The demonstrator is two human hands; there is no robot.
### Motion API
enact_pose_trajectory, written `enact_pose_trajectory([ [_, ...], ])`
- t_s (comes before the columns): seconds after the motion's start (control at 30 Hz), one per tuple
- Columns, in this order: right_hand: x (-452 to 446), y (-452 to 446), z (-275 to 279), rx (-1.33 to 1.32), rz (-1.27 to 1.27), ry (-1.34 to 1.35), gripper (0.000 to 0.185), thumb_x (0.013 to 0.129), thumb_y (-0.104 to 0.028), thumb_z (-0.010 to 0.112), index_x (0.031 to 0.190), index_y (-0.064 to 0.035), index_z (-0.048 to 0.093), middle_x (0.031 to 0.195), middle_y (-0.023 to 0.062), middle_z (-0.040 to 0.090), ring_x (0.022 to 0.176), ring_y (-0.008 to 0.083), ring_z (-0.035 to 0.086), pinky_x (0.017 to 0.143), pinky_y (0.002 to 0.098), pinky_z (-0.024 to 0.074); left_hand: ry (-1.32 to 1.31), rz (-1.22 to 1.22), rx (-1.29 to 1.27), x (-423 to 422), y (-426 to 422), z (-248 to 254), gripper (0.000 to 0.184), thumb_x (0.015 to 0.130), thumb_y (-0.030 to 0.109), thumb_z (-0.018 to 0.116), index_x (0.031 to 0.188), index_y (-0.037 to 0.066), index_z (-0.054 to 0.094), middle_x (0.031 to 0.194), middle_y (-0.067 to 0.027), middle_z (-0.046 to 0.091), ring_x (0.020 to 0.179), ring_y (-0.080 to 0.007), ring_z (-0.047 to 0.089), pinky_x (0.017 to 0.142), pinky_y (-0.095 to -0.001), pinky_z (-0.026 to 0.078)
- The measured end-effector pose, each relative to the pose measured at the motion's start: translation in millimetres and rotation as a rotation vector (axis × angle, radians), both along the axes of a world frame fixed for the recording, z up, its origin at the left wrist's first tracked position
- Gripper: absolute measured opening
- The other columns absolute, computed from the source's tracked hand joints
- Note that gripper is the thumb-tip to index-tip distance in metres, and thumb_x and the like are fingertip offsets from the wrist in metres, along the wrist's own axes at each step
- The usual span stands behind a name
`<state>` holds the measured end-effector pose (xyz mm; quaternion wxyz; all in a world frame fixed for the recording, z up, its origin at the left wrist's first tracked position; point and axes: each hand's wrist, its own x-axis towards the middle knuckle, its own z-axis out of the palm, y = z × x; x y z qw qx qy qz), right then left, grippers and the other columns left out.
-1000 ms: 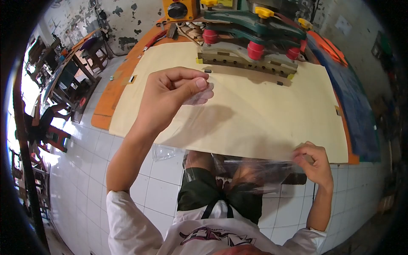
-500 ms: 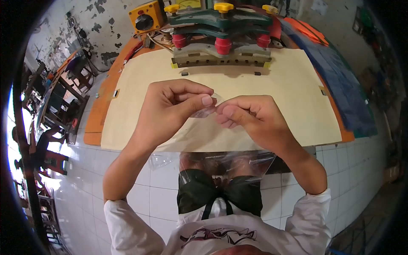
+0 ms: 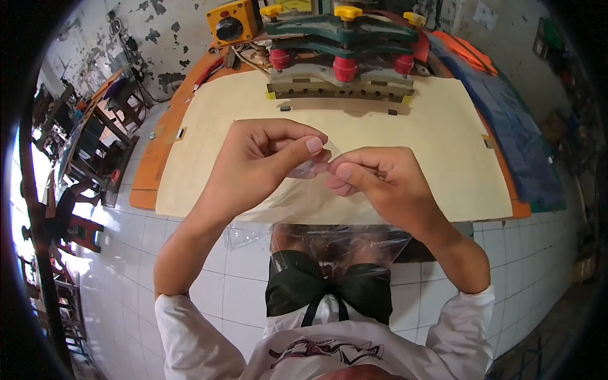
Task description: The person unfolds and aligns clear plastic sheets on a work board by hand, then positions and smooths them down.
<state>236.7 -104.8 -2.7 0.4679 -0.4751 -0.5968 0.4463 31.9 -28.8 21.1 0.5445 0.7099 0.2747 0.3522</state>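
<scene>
Clear, thin plastic film [image 3: 342, 244] hangs in front of the seated person, its upper part between the two hands and its lower part draping past the table's near edge and over the lap. A second ago the right hand [image 3: 386, 180] was low by the right end of that edge; it has since risen to sit just beside the left hand [image 3: 263, 158], and over the last half-second the pair has barely shifted. That puts the handling at the fingertips of both hands, close together at the film's upper part.

The left thumb and index finger are closed in a pinch on the film, which also shows over the lower fingers. The right thumb and forefinger are likewise pressed together and appear to have hold of it, though the exact contact is hard to make out.

Both hands are above a large, pale cream sheet [image 3: 437, 145] laid over an orange wooden table [image 3: 149, 180]. Beyond them, well apart, stands a dark green metal machine [image 3: 373, 31] with yellow knobs and red cylindrical supports.
</scene>
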Motion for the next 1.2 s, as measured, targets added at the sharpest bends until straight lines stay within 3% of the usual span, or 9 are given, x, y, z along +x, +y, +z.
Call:
enact_pose_trajectory([
  [0.43,-2,-10,3,0.048,-0.053,-0.009,0.020,0.097,-0.008,0.062,0.103,0.0070,0.073,0.084,0.0078,0.074,0.076,0.0081,0.066,0.071,0.0237,0.0548,-0.015,0.096,0.088,6,-20,2,0.021,0.099,0.010,0.063,0.104,-0.010,0.068,0.091,-0.0149,0.073,0.085,-0.0203,0.073,0.079,-0.0316,0.061],
  [0.63,19,-16,-8,-0.017,0.002,-0.024,0.021,0.094,-0.013,0.068,0.100,0.0065,0.073,0.082,0.0078,0.073,0.073,0.0085,0.065,0.070,0.0244,0.0542,-0.088,0.196,0.282,-7,-15,8,0.021,0.098,0.012,0.065,0.103,-0.008,0.069,0.088,-0.0136,0.073,0.078,-0.0184,0.073,0.073,-0.0314,0.061],
  [0.8,49,-29,-34,-0.069,0.034,-0.178,0.021,0.093,-0.014,0.071,0.099,0.0052,0.073,0.084,0.0079,0.073,0.077,0.0094,0.066,0.073,0.0252,0.0543,-0.118,0.308,0.317,-23,-1,15,0.025,0.097,0.018,0.066,0.105,-0.006,0.070,0.087,-0.0134,0.073,0.075,-0.0185,0.072,0.071,-0.0316,0.061],
  [0.93,59,-36,-55,-0.090,0.064,-0.101,0.020,0.093,-0.014,0.070,0.102,0.0040,0.072,0.087,0.0084,0.074,0.081,0.0106,0.068,0.075,0.0256,0.0545,-0.109,0.310,0.309,-25,9,17,0.026,0.097,0.020,0.066,0.105,-0.005,0.070,0.088,-0.0125,0.073,0.074,-0.0181,0.073,0.071,-0.0309,0.061],
  [1.2,60,-54,-68,0.063,0.060,-0.236,0.022,0.093,-0.018,0.070,0.103,0.0015,0.073,0.089,0.0110,0.075,0.082,0.0153,0.070,0.079,0.0316,0.0566,-0.078,0.320,0.341,-30,17,24,0.026,0.098,0.021,0.065,0.108,-0.003,0.070,0.090,-0.0115,0.074,0.078,-0.0170,0.073,0.070,-0.0299,0.061],
])
